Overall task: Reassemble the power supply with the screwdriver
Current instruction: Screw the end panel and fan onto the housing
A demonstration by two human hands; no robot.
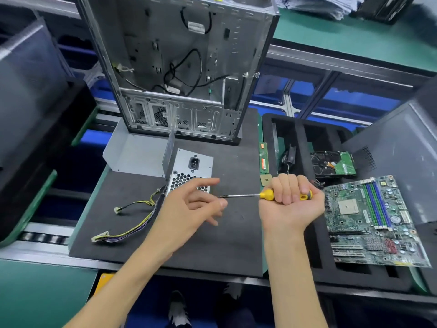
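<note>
One grey metal power supply box lies on the dark foam mat, just in front of one open grey computer case that stands upright. The box has one black plug socket and a panel of many small round holes. One bunch of yellow and black wires runs out of its left side and ends in two white plugs. The right hand is clenched around one yellow-handled screwdriver, whose thin metal tip points left toward the left hand. The left hand is loose, fingers spread, holding nothing, just over the box's near edge. To the right lie one green motherboard, one hard drive and one thin green memory stick. The writing on the labels is too small to read.
</note>
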